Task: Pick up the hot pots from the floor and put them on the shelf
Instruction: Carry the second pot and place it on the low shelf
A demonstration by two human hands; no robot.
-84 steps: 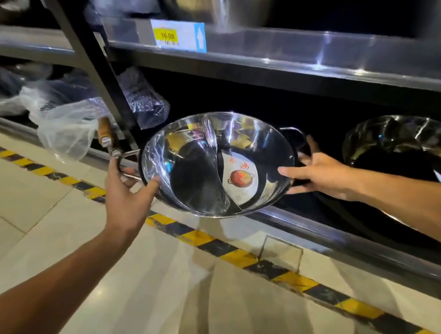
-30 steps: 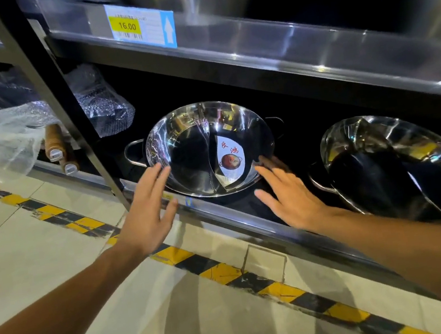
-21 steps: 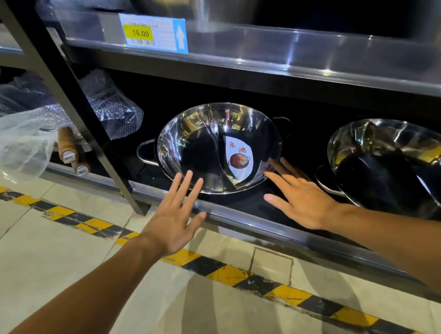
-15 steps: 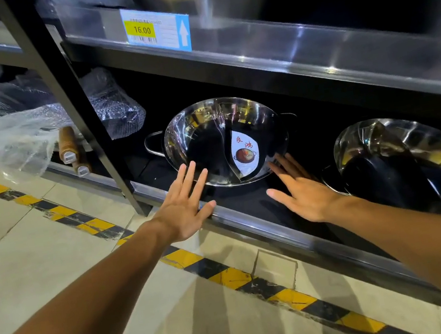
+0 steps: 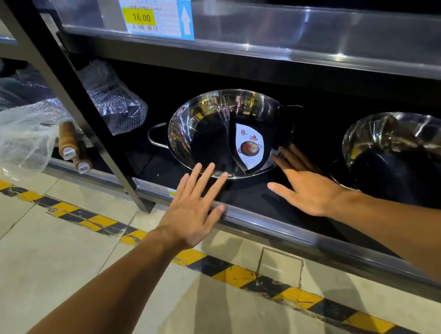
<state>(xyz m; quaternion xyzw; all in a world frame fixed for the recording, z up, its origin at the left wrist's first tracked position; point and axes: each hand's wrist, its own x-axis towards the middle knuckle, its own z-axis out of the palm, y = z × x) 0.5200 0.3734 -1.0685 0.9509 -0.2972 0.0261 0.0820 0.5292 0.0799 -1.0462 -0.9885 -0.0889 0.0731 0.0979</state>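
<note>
We note price tag point(image 5: 156, 16) reading 16.00 with white arrow, fixed on upper ledge. Crumpled clear plastic wrap point(image 5: 16, 132) lies left of black upright post point(image 5: 79, 102). Two wooden handles point(image 5: 70, 144) protrude beneath wrap. Yellow-black hazard tape point(image 5: 227, 274) crosses tiled floor point(image 5: 25, 255).

Hot pot point(image 5: 208, 137) on shelf point(image 5: 249, 191); second pot point(image 5: 413, 153) right.
</note>
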